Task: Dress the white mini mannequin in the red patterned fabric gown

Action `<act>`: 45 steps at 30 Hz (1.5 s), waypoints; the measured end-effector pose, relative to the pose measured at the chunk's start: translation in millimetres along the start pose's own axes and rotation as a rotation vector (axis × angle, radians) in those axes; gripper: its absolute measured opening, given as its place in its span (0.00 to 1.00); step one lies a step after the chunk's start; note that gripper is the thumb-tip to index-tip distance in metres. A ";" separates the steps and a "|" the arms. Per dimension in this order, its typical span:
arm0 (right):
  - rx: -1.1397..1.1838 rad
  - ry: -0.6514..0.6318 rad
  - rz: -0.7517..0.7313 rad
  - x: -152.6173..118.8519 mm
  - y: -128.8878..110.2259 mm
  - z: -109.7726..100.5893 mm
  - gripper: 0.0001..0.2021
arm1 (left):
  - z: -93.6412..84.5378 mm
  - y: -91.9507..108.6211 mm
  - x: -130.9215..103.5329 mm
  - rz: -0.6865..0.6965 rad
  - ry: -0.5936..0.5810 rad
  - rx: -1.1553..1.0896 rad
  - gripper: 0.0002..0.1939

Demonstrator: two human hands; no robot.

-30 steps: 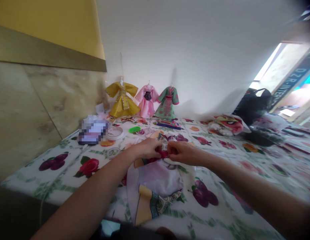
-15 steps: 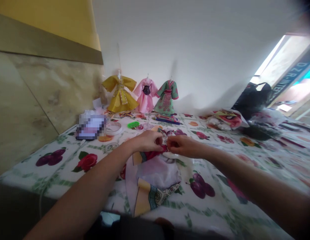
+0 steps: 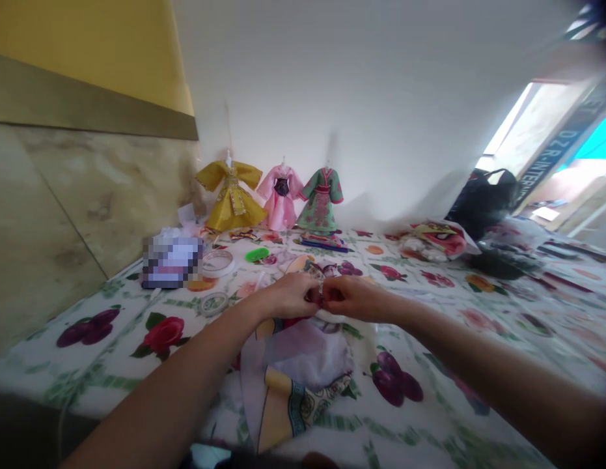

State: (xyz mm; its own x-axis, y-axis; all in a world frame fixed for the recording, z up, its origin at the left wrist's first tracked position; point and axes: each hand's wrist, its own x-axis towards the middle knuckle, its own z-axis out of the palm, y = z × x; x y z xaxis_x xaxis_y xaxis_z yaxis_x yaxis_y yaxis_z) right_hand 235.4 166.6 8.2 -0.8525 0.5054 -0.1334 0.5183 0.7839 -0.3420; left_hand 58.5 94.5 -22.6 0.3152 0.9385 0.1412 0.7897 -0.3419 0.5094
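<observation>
Both hands meet over a small garment of sheer lilac, cream and patterned fabric, which lies on the flowered tablecloth. My left hand is closed, its fingers pinching the upper part of the garment. Pressed close beside it, my right hand is also closed with its fingertips on the same fabric. A patterned strip shows between the two sets of fingertips. The exact grip of the fingertips is partly hidden. The garment's lower part spreads toward the table's near edge.
Three dressed doll forms, yellow, pink and green, stand against the wall. A phone, tape rolls and a green object lie left; pens lie behind. Bagged fabric and a black bag sit right.
The view has shifted, so the scene sits slightly lower and further left. My hands have come closer together, and the red fabric below my left hand shows less.
</observation>
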 end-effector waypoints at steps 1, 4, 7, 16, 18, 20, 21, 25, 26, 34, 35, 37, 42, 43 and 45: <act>-0.004 0.003 0.005 0.2 -0.2 0.3 0.03 | 0.0 0.3 0.0 0.001 -0.003 0.000 0.01; 0.004 0.005 0.000 1.2 1.8 2.3 0.03 | -0.2 1.6 0.3 -0.012 -0.013 0.015 0.02; 0.020 0.005 -0.029 1.9 4.8 4.4 0.03 | 0.1 1.8 0.8 -0.018 -0.020 0.042 0.02; 0.006 0.028 -0.044 -0.3 1.5 3.8 0.04 | -1.3 2.6 0.1 -0.005 -0.038 0.056 0.02; 0.008 0.027 -0.053 0.4 0.7 4.3 0.03 | -2.1 3.3 -0.1 -0.007 -0.043 0.071 0.02; 0.002 0.033 -0.047 0.8 0.0 4.8 0.03 | -2.4 3.2 -0.1 -0.012 -0.049 0.088 0.01; 0.002 0.032 -0.043 0.7 -0.4 5.0 0.03 | -2.4 2.8 -0.1 -0.014 -0.052 0.094 0.01; 0.003 0.029 -0.031 -0.6 -2.0 5.0 0.03 | -1.9 1.5 0.1 -0.009 -0.054 0.103 0.01; 0.001 0.031 -0.034 -1.0 -2.4 4.7 0.03 | -1.8 1.4 0.2 -0.009 -0.055 0.101 0.01; -0.011 0.015 -0.022 -3.8 -4.3 0.6 0.02 | -0.8 0.8 1.5 -0.013 -0.066 0.082 0.02; -0.004 0.011 -0.022 -3.8 -3.9 0.5 0.02 | -0.8 0.7 1.5 -0.016 -0.068 0.079 0.02; 0.003 0.011 -0.028 -3.4 -2.6 0.7 0.02 | -1.0 0.9 1.3 -0.027 -0.072 0.066 0.02; -0.004 0.022 -0.051 -2.4 2.7 1.6 0.03 | -1.5 1.5 0.8 -0.030 -0.075 0.049 0.02; -0.001 0.021 -0.059 -2.4 3.7 1.9 0.03 | -1.4 1.4 0.9 -0.027 -0.077 0.055 0.02; 0.007 0.019 -0.071 -2.6 4.8 2.8 0.04 | -1.2 1.0 1.1 -0.019 -0.073 0.065 0.02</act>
State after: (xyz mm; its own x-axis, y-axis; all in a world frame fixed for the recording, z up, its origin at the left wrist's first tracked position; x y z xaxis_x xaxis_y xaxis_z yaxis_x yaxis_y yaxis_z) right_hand 239.9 168.1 4.3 -0.8854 0.4558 -0.0909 0.4563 0.8153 -0.3565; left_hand 59.0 95.2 -20.9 0.3355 0.9396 0.0685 0.8279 -0.3287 0.4545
